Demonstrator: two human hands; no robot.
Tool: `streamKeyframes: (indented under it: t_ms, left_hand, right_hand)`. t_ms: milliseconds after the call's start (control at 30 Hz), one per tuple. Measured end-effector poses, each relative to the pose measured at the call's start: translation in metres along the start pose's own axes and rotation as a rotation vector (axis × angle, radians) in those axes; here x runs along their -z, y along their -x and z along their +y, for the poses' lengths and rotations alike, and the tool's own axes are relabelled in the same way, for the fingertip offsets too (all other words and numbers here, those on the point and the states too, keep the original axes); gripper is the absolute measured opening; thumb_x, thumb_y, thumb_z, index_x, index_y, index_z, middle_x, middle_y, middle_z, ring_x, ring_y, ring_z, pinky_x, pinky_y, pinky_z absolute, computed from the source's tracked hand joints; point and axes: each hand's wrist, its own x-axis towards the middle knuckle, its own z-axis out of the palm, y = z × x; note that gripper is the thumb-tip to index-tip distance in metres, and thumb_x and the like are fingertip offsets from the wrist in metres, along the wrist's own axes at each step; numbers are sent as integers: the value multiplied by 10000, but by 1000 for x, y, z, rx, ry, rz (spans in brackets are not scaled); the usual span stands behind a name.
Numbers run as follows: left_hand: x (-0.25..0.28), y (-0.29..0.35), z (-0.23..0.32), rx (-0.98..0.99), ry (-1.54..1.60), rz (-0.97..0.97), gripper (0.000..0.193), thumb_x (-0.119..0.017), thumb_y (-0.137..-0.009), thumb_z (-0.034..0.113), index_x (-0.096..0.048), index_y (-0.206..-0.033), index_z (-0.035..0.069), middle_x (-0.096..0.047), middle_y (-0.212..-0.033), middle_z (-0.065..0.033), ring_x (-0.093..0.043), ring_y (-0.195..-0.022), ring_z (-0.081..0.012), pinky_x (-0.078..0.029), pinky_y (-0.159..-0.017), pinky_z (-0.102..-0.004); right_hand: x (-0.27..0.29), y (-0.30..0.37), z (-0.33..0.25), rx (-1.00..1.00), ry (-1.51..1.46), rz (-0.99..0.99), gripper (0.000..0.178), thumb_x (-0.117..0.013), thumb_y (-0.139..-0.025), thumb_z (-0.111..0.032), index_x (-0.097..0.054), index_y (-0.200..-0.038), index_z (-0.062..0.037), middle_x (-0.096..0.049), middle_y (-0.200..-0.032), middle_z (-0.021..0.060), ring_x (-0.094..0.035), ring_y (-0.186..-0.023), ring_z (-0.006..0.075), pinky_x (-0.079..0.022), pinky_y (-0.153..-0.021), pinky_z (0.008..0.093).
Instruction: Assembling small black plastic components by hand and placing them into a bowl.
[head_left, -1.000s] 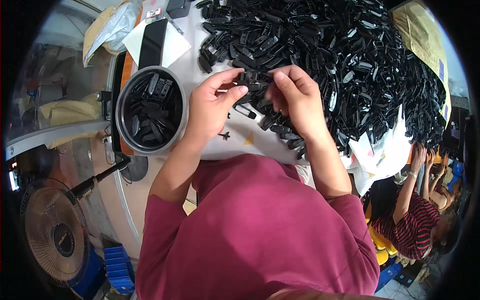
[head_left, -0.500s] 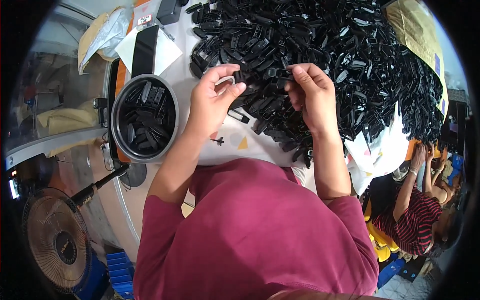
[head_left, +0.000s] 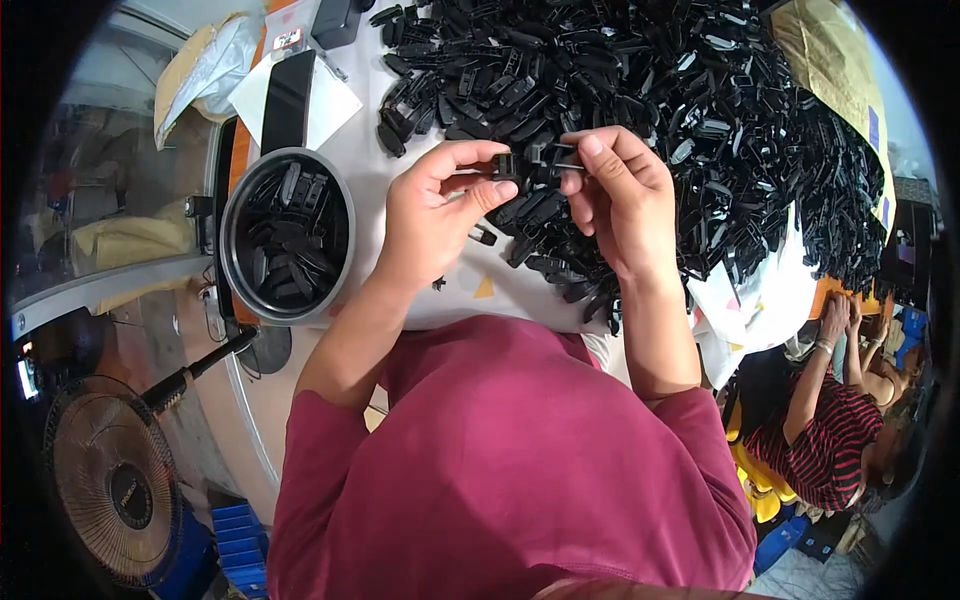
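Observation:
Over the front of a large heap of small black plastic clip-like parts (head_left: 600,70), both hands are raised close together. My left hand (head_left: 425,215) pinches a small black plastic piece (head_left: 506,168) between thumb and forefinger. Facing it, my right hand (head_left: 637,195) grips a black plastic clip part (head_left: 563,157) between its thumb and fingers. The two pieces are nearly end to end; against the dark heap I cannot tell whether they touch. A round grey metal bowl (head_left: 348,245), left of my left forearm, holds several similar black parts.
A black phone (head_left: 288,100) lies on white paper (head_left: 338,108) beyond the bowl. Brown wrapping paper (head_left: 835,85) edges the heap at right. White plastic sheeting (head_left: 745,310) hangs at the table's front. A fan (head_left: 112,480) stands lower left; a person in a striped shirt (head_left: 825,430) works at right.
My left hand has moved right with its black piece, closing the gap to the part in my right hand. The right hand has shifted only slightly.

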Motion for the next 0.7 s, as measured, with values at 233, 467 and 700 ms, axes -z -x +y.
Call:
streamKeyframes:
  t_ms: [233, 467, 700]
  left_hand:
    - [0, 3, 12, -231, -267, -11, 256, -683, -736, 14, -619, -984, 2, -602, -910, -70, -586, -761, -110, -496, -656, -222]
    - [-1, 6, 18, -242, -312, -14, 266, -703, -713, 33, -631, -968, 15, -615, -898, -80, -597, -745, -121, -493, -626, -231]
    - [6, 5, 23, -433, -677, -50, 284, -708, -697, 37, -631, -970, 17, -626, -884, -102, -601, -719, -133, -482, -624, -231]
  right_hand:
    - [6, 2, 6, -53, -132, -133, 198, -519, -892, -172, -565, -923, 19, -550, -623, 56, -424, -409, 76, -328, -351, 186]
    - [-3, 8, -2, -55, 23, -80, 175, -536, -886, -165, -572, -907, 5, -544, -607, 40, -411, -385, 60, -307, -334, 166]
    - [1, 9, 11, -163, 55, -138, 161, -528, -893, -184, -531, -905, -23, -502, -578, 19, -396, -362, 57, -277, -319, 172]
